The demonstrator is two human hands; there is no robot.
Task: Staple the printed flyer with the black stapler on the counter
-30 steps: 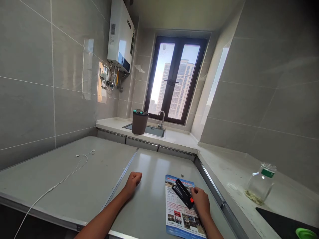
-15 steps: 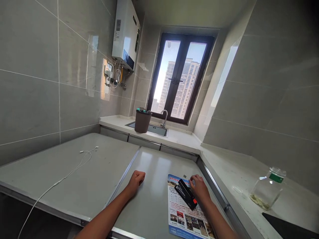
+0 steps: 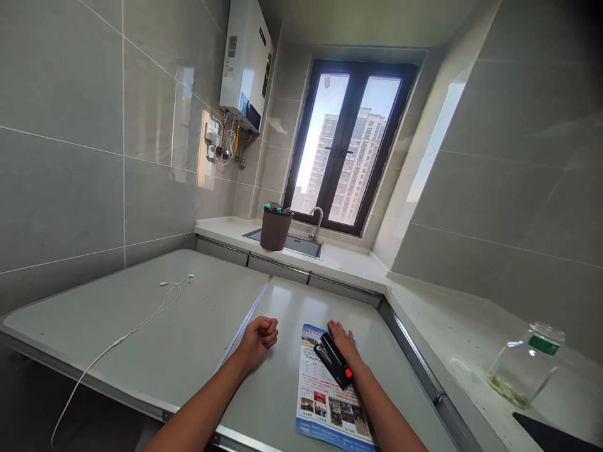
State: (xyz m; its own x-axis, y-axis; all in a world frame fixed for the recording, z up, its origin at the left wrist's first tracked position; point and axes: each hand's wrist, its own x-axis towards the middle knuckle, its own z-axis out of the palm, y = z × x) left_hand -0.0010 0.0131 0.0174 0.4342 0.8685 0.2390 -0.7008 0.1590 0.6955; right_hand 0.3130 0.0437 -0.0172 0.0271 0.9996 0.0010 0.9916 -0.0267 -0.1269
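My right hand [image 3: 343, 342] lies flat, fingers stretched out, over the upper right part of a printed leaflet [image 3: 308, 373] on the table. Right beside its palm and wrist rests a black stapler [image 3: 333, 362] with a red patch near its end, lying aslant on the leaflet. The right forearm hides the leaflet's right edge. To the left, apart from the leaflet, my left hand [image 3: 260, 340] rests on the table as a loose fist, with nothing seen in it.
A white cable [image 3: 123, 338] runs across the left side of the folding table [image 3: 183, 351] and over its front edge. A glass jar [image 3: 525, 364] stands on the right counter [image 3: 452, 326]. A brown bin [image 3: 276, 229] stands by the sink [image 3: 306, 246] and tap.
The leaflet and the stapler on it have shifted left, with my right hand moving the same way. That hand has gone from curled to flat. My left hand has turned slightly, still closed.
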